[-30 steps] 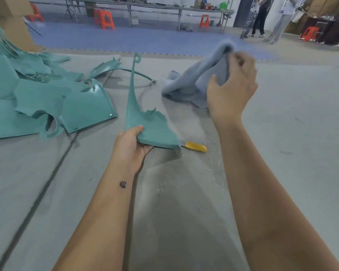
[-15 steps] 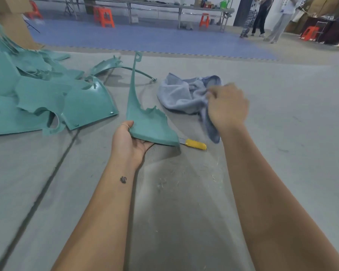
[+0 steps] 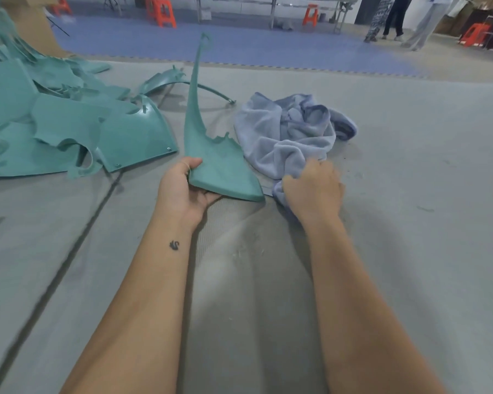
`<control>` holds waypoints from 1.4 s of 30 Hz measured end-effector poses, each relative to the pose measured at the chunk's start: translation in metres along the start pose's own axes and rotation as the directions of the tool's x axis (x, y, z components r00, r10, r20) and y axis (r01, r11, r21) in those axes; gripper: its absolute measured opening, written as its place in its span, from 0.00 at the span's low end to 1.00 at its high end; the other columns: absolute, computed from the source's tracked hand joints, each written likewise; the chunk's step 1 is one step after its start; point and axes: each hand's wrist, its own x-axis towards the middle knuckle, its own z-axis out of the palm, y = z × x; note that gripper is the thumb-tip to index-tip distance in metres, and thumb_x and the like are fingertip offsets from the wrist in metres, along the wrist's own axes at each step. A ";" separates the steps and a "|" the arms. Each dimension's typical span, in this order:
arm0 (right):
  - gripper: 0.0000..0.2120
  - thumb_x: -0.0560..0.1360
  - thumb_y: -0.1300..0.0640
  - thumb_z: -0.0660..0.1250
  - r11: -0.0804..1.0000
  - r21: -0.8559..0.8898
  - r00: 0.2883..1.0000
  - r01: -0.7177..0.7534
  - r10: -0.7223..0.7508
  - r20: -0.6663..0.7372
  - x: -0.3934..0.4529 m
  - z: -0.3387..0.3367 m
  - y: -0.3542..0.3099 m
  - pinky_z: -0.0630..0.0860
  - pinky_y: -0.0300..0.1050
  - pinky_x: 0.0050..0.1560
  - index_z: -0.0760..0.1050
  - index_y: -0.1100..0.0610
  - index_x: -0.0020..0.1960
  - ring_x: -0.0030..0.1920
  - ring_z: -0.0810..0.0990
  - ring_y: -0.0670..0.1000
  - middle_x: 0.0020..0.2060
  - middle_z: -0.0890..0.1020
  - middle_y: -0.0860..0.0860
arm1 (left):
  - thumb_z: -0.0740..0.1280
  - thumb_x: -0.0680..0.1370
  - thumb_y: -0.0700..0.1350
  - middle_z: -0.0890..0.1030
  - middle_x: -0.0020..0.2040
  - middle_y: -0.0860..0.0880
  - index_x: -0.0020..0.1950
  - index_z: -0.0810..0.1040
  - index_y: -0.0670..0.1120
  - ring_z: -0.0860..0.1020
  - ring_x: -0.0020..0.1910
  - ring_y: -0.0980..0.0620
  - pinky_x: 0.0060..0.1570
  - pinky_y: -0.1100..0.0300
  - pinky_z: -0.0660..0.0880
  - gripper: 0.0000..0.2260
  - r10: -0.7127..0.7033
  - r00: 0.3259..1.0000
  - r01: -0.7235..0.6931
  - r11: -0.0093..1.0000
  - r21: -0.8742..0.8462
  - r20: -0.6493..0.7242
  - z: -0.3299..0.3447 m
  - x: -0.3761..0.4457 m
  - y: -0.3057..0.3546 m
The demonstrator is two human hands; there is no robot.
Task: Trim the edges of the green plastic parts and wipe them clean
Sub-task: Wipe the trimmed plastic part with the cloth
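My left hand (image 3: 182, 191) grips the near lower edge of a green plastic part (image 3: 211, 163), a curved panel with a long thin strip rising upward and a jagged right edge. My right hand (image 3: 313, 191) lies low on the grey floor mat (image 3: 410, 194), fingers curled round a fold of the blue-grey cloth (image 3: 291, 132), which lies crumpled just right of the part. The yellow knife seen earlier is hidden under the cloth and hand.
A pile of green plastic parts (image 3: 57, 129) lies at the left, with a thin arched piece (image 3: 165, 79) behind the held part. Plastic shavings (image 3: 239, 251) dot the mat between my arms. Orange stools (image 3: 161, 9), tables and standing people (image 3: 393, 15) are far behind.
My right hand came down from its raised position with the cloth to the mat beside the held part, covering the yellow knife. My left hand kept its grip on the part.
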 end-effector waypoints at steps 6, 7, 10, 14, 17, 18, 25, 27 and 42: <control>0.08 0.77 0.59 0.64 0.937 0.304 0.843 0.174 0.018 -0.537 -0.002 -0.019 0.001 0.67 0.50 0.49 0.78 0.63 0.50 0.50 0.75 0.61 0.49 0.78 0.59 | 0.62 0.78 0.36 0.86 0.40 0.49 0.53 0.78 0.45 0.84 0.38 0.50 0.32 0.58 0.80 0.08 0.035 0.993 -0.023 0.995 0.099 -0.114 0.000 0.006 -0.005; 0.07 0.76 0.61 0.66 0.900 0.352 0.768 0.259 0.029 -0.639 -0.005 -0.024 -0.003 0.69 0.51 0.49 0.79 0.64 0.49 0.49 0.75 0.60 0.48 0.78 0.60 | 0.62 0.79 0.36 0.86 0.41 0.50 0.56 0.78 0.46 0.85 0.38 0.51 0.32 0.58 0.80 0.09 0.059 0.991 -0.048 0.995 0.092 -0.118 -0.001 0.006 -0.005; 0.07 0.69 0.65 0.69 0.858 0.304 0.643 0.414 -0.040 -0.765 -0.011 -0.034 -0.017 0.71 0.54 0.45 0.79 0.65 0.47 0.45 0.76 0.62 0.45 0.79 0.61 | 0.59 0.81 0.37 0.85 0.45 0.51 0.59 0.77 0.48 0.84 0.42 0.52 0.36 0.57 0.80 0.11 0.149 0.984 -0.142 0.987 0.069 -0.099 -0.001 0.008 -0.004; 0.07 0.64 0.67 0.71 0.724 0.210 0.688 0.657 -0.461 -0.560 -0.028 -0.023 -0.048 0.65 0.48 0.40 0.78 0.64 0.43 0.39 0.76 0.58 0.36 0.80 0.59 | 0.55 0.84 0.41 0.81 0.57 0.44 0.69 0.71 0.43 0.83 0.44 0.50 0.40 0.55 0.81 0.15 0.122 0.990 -0.125 0.992 -0.033 -0.074 0.005 0.004 -0.004; 0.03 0.71 0.66 0.69 0.568 0.454 0.680 0.686 -0.723 -0.123 -0.052 0.000 -0.065 0.72 0.56 0.44 0.76 0.64 0.44 0.41 0.77 0.61 0.39 0.79 0.59 | 0.55 0.83 0.55 0.83 0.50 0.43 0.67 0.74 0.39 0.84 0.44 0.49 0.39 0.58 0.81 0.23 -0.012 1.000 0.012 1.000 -0.004 -0.028 0.002 -0.005 -0.007; 0.02 0.74 0.65 0.66 0.583 0.509 0.686 0.633 -0.727 -0.021 -0.055 0.007 -0.067 0.72 0.59 0.45 0.75 0.64 0.46 0.42 0.76 0.61 0.40 0.79 0.59 | 0.55 0.82 0.58 0.83 0.52 0.42 0.66 0.75 0.39 0.84 0.46 0.48 0.42 0.58 0.81 0.26 -0.033 0.999 0.033 0.999 0.015 -0.024 0.001 -0.007 -0.007; 0.08 0.78 0.65 0.59 0.821 0.447 0.894 0.355 -0.438 0.095 -0.015 0.024 -0.049 0.74 0.54 0.50 0.75 0.60 0.52 0.47 0.77 0.54 0.45 0.80 0.55 | 0.54 0.84 0.49 0.82 0.58 0.44 0.64 0.74 0.44 0.82 0.54 0.45 0.55 0.45 0.78 0.16 0.145 0.989 -0.146 0.989 -0.020 -0.025 0.009 -0.003 -0.009; 0.08 0.76 0.68 0.57 0.859 0.439 0.938 0.262 -0.334 0.093 -0.008 0.024 -0.041 0.72 0.51 0.43 0.74 0.60 0.46 0.44 0.73 0.50 0.41 0.78 0.56 | 0.54 0.84 0.49 0.85 0.51 0.48 0.58 0.76 0.48 0.84 0.49 0.48 0.49 0.46 0.80 0.12 0.165 0.986 -0.165 0.986 0.007 -0.011 0.008 -0.002 -0.010; 0.15 0.71 0.73 0.60 0.650 0.517 0.770 0.556 -0.637 -0.027 -0.049 0.015 -0.063 0.70 0.55 0.48 0.75 0.68 0.57 0.47 0.76 0.63 0.47 0.78 0.64 | 0.57 0.83 0.54 0.83 0.53 0.45 0.69 0.72 0.40 0.83 0.50 0.50 0.47 0.57 0.80 0.22 0.124 0.992 -0.124 0.992 -0.018 0.026 0.009 -0.007 -0.017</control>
